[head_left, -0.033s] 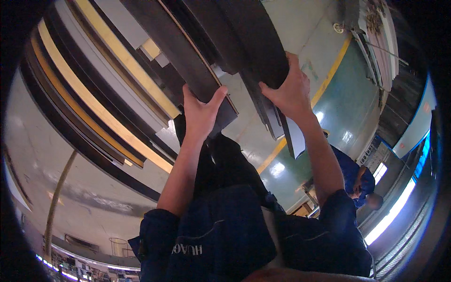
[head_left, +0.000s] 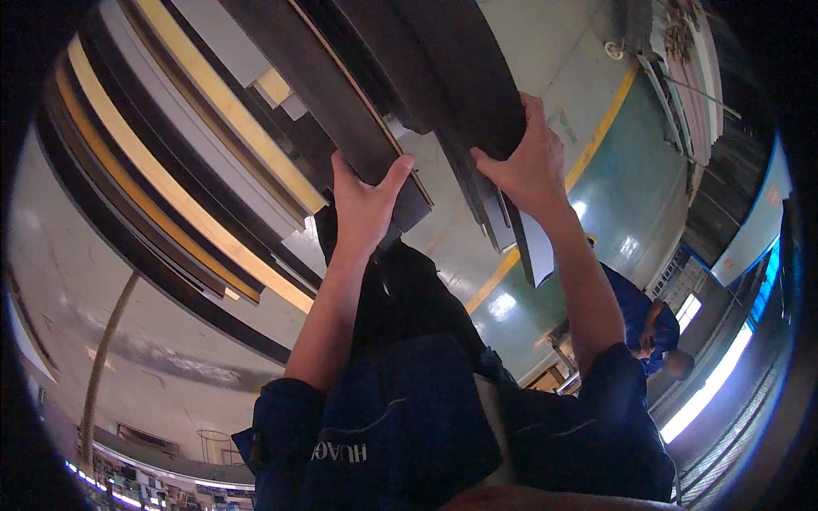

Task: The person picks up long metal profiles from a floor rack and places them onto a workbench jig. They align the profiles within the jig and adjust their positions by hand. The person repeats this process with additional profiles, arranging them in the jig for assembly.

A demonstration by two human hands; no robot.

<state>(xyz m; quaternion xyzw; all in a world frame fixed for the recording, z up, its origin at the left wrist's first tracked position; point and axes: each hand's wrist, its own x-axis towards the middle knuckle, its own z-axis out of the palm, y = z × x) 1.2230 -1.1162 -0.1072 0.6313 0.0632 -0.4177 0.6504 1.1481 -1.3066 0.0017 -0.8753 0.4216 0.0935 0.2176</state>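
Observation:
My left hand [head_left: 365, 203] is closed round the near end of a long dark board [head_left: 328, 94], its thumb along one edge and its fingers hidden underneath. To the right, my right hand [head_left: 537, 166] grips a wider dark panel [head_left: 469, 72] by its outer side, thumb on the near end and fingertips mostly out of sight. A gap separates the two pieces near my hands. Below the panel, the ends of more dark and pale strips [head_left: 535, 247] stick out toward me.
Long yellow, white and dark boards [head_left: 192, 175] lie side by side at the left. A yellow line [head_left: 601, 136] crosses the shiny floor [head_left: 635, 183]. At the right, a person in blue [head_left: 639, 315] stands near shelving, and pale lengths [head_left: 703, 77] are stacked farther off.

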